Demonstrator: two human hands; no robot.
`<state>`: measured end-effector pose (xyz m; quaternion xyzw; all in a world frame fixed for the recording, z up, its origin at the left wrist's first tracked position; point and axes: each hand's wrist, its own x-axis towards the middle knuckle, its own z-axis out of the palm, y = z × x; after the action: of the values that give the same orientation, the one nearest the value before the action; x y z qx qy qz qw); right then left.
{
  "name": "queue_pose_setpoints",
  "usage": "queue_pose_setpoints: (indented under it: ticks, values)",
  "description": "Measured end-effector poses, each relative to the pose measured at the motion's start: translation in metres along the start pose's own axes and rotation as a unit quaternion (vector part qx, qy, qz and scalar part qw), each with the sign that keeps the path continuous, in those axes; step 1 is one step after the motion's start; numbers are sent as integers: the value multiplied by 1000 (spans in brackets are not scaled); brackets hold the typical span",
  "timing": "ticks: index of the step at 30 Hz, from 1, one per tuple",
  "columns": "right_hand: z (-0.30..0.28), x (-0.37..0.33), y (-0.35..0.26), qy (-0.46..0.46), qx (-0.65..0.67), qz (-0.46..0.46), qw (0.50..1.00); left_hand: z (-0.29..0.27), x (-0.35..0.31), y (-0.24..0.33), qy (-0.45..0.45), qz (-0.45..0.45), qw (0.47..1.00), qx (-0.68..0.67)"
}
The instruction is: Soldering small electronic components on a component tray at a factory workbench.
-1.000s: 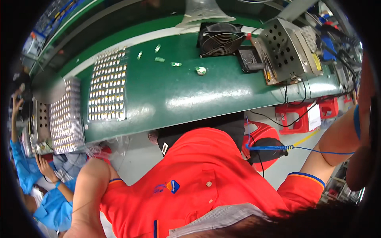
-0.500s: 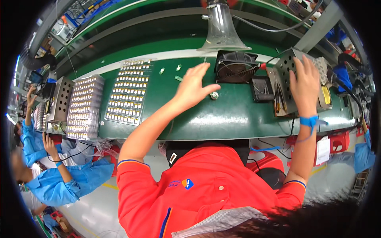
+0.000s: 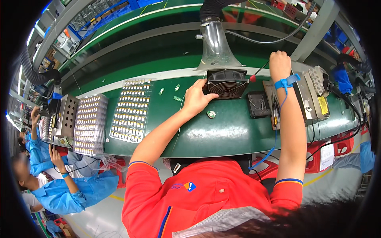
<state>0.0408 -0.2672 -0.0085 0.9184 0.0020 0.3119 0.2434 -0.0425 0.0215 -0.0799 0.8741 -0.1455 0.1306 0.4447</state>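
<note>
My left hand (image 3: 197, 97) is closed on the left side of a black square fan (image 3: 227, 88), thumb toward its front edge. The fan stands upright with its round wire grille facing me. My right hand (image 3: 280, 64) is curled into a fist by the top of a metal box (image 3: 303, 93). A black cord (image 3: 261, 70) with a red piece on it runs from the fan's upper right to this fist; the fingers' grip is hidden. A blue wrist strap (image 3: 287, 82) circles my right wrist. Just below my left hand lies a small green-and-white part (image 3: 211, 114).
Several similar small parts (image 3: 177, 98) lie left of the fan. Further left are a clear tray (image 3: 127, 111) of small pieces and a tall tray stack (image 3: 90, 125). A black bin (image 3: 258, 104) sits right of the fan, under a clear extraction hood (image 3: 216, 49). Co-workers sit at left.
My left hand has gone from open beside the fan to closed on it. My right hand has moved left and curled its fingers near the cord. The whole view has tilted.
</note>
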Motion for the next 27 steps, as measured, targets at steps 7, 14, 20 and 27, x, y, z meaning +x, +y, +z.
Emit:
queue_pose_setpoints:
  ticks: [7,14,20,27]
  values:
    - [-9,-43,-15,-71,-3,-51,996,-39,-4,-10,-84,70,984,142]
    - [-145,-157,15,146,166,66,973,-110,56,-69,-64,-6,939,338]
    - [-127,-191,51,160,193,180,951,-57,143,-148,23,117,918,377]
    - [-96,-217,78,211,449,334,801,-42,159,-168,30,137,910,389]
